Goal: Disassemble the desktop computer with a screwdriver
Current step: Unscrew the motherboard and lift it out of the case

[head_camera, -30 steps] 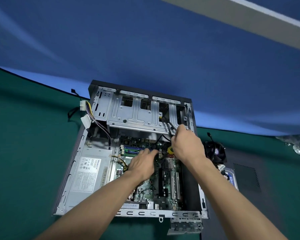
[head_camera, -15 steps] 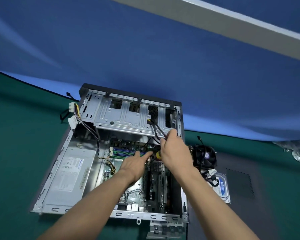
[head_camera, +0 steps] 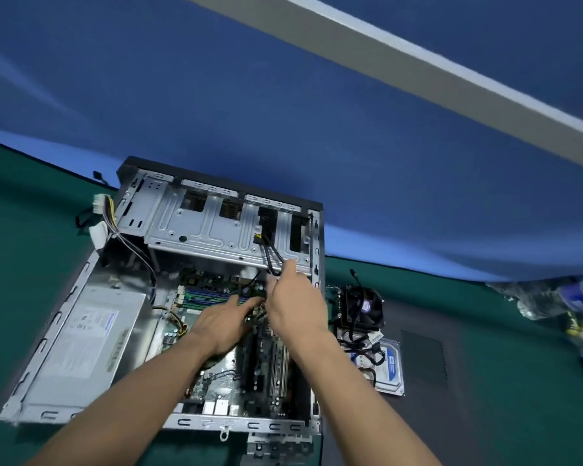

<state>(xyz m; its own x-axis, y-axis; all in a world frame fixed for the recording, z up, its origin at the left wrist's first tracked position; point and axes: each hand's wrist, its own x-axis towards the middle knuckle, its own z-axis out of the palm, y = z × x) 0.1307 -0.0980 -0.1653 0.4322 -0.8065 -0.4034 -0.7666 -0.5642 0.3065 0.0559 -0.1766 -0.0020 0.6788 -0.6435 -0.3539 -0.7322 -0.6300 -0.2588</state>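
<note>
Computer case point(head_camera: 196, 230) bare sheet metal (dull sheen); table cover point(head_camera: 31, 264) matt green cloth.

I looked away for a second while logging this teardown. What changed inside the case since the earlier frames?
The right hand kept pinching the black cables below the drive cage, shifting little. The left hand stayed low on the motherboard, fingers stretched forward. Nothing was let go. Power supply, fan and hard drive stayed put.

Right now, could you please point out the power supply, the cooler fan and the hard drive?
power supply point(head_camera: 85, 338), head view, its labelled top face.
cooler fan point(head_camera: 362, 306), head view, its hub.
hard drive point(head_camera: 391, 368), head view, its blue label.
</note>
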